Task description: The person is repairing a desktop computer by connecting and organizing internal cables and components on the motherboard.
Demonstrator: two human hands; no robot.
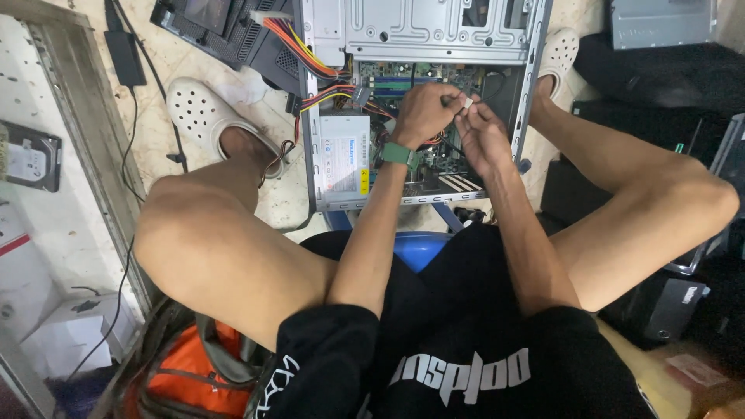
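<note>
Both hands meet over the open computer case [423,101] lying on the floor between the person's feet. The left hand [423,112] and right hand [479,138] have their fingers pinched together on a small white connector [467,102]. A grey power supply [344,161] sits just left, with coloured cables [306,50] trailing above.

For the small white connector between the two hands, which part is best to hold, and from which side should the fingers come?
Probably grip the small white connector by its two flat side faces, coming from above, since the open computer case lies on its side with walls around. The left hand and right hand already pinch it so; its wires are hidden, so avoid pulling there.
</note>
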